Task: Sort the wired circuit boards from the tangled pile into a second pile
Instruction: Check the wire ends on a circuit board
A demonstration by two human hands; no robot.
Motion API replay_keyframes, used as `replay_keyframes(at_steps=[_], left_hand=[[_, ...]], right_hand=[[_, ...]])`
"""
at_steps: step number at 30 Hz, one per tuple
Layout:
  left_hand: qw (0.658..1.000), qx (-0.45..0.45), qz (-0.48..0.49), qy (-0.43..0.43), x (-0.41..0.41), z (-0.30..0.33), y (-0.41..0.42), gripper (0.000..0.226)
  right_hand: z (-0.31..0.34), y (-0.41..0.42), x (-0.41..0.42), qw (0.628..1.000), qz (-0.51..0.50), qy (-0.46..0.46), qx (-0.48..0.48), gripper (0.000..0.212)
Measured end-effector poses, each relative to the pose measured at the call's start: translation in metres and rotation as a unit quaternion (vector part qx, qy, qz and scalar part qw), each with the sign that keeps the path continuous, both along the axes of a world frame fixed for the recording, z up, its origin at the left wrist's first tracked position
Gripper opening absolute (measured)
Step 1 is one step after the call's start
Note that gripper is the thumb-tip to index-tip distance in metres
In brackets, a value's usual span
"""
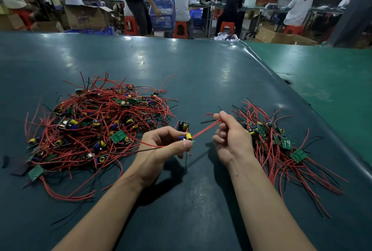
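Red leads (205, 130) ran taut between my hands, left (165, 146) pinching one small green board (186, 137), right (229, 136) gripping wires; next, I judged, the sorted pile (281, 144).

Low in the centre of the frame, the left hand (161, 146) pinches a small circuit board (186, 137) with a yellow and a blue component between thumb and fingers (188, 144). Its red wires (205, 129) run taut up and right to the right hand (229, 136), which grips them. Just above the held board another board (183, 126) lies on the dark green bench (181, 65). At middle left sits the tangled pile (96, 124); at middle right, just beside the right hand, the second pile (281, 146). People work at tables along the top of the frame.
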State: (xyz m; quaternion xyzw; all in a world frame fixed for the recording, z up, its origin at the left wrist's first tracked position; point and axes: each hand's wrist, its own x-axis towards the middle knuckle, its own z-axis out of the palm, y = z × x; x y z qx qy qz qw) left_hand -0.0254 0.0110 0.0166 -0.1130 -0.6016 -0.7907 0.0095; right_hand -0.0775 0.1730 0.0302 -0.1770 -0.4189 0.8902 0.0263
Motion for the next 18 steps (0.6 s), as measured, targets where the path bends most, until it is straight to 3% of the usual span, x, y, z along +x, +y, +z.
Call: replay_keyframes(at_steps=[18], left_hand=[[0.998, 0.056, 0.034, -0.002, -0.0054, -0.0025, -0.0054, 0.01]], right_hand=[[0.0009, -0.0035, -0.0009, 0.99, -0.012, -0.053, -0.127, 0.025]])
